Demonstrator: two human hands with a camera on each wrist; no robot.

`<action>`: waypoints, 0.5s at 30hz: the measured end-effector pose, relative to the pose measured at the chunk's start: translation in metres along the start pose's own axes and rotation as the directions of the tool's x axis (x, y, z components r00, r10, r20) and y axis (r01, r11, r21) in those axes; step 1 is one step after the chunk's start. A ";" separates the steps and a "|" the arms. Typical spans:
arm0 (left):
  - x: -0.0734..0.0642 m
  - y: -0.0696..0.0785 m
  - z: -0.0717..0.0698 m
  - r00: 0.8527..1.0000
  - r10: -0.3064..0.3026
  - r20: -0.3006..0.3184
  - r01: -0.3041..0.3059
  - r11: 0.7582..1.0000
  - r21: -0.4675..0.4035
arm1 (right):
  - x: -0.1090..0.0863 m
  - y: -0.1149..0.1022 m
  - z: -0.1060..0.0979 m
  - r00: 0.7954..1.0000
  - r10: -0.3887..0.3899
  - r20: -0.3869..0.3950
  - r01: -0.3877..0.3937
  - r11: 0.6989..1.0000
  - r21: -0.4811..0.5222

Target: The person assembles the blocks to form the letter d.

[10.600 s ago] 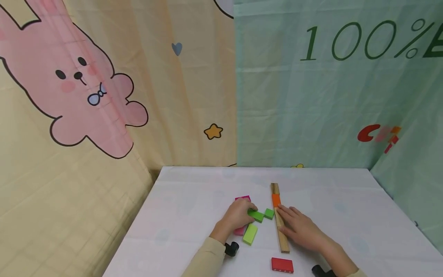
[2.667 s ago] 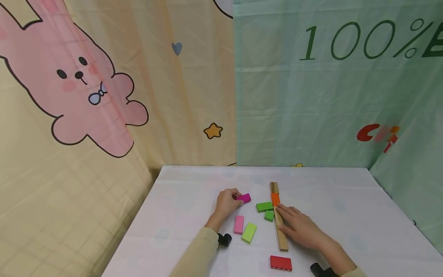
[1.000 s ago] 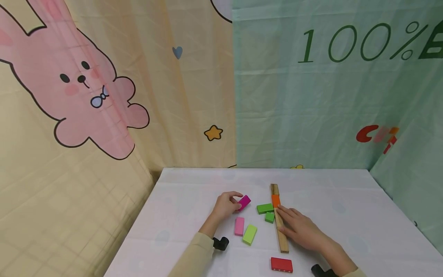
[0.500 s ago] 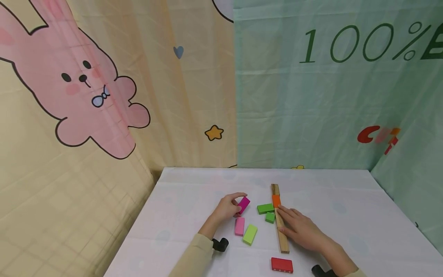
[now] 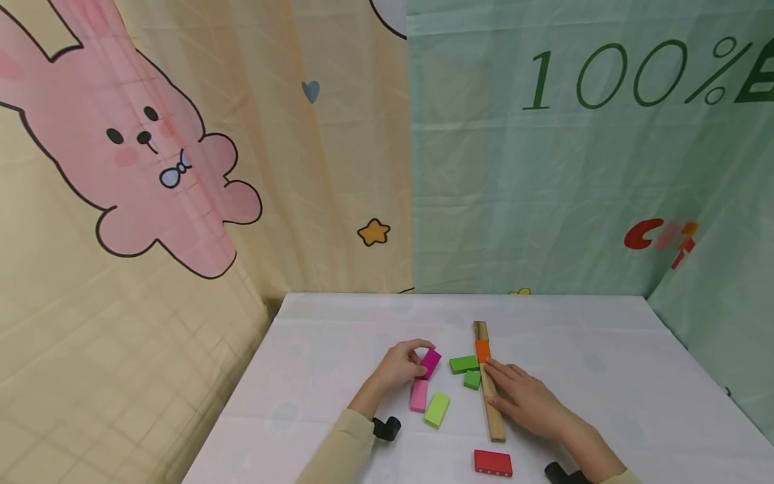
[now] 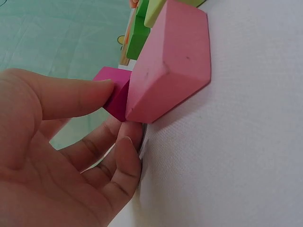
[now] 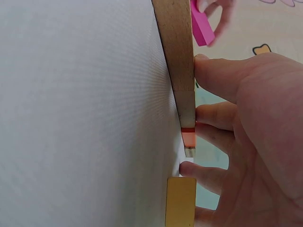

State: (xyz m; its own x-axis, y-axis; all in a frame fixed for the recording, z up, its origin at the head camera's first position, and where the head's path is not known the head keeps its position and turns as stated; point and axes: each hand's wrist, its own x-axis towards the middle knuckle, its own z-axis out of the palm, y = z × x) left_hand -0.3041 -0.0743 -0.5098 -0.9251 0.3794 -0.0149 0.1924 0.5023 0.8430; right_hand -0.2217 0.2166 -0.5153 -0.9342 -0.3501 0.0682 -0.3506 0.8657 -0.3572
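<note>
My left hand pinches a magenta block between thumb and fingers. In the left wrist view the magenta block meets the end of a pink block, which lies on the table. Extended fingers of my right hand rest on a straight row of wooden blocks with an orange block in it. Against the row's left side lie a longer green block and a shorter green block. In the right wrist view a yellow block shows by the fingers; my hand hides it in the head view.
A lime block lies right of the pink one. Nearer the front is a red block with pale dots along its side. The white table has patterned curtains behind it and at both sides.
Earlier, my left hand held the longer green block; it now lies against the row. Since then the hand has taken the magenta block, turned it and brought it to the pink block. Right hand still.
</note>
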 end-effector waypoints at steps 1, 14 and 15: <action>0.000 0.000 0.000 1.000 0.001 0.006 -0.001 1.000 0.003 | 0.000 0.000 0.000 1.000 0.001 0.000 -0.001 1.000 0.001; -0.004 0.008 0.002 0.995 0.014 0.101 -0.017 0.999 0.027 | -0.001 0.000 0.000 1.000 0.007 0.008 -0.007 1.000 0.002; -0.004 0.009 0.002 0.995 0.013 0.104 -0.017 0.999 0.032 | 0.000 0.000 0.000 1.000 0.007 0.008 -0.007 1.000 0.003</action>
State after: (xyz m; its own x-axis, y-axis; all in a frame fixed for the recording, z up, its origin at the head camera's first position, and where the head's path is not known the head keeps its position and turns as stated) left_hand -0.2978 -0.0703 -0.5032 -0.8835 0.4647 -0.0593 0.2183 0.5203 0.8256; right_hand -0.2214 0.2169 -0.5153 -0.9361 -0.3468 0.0584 -0.3437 0.8672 -0.3604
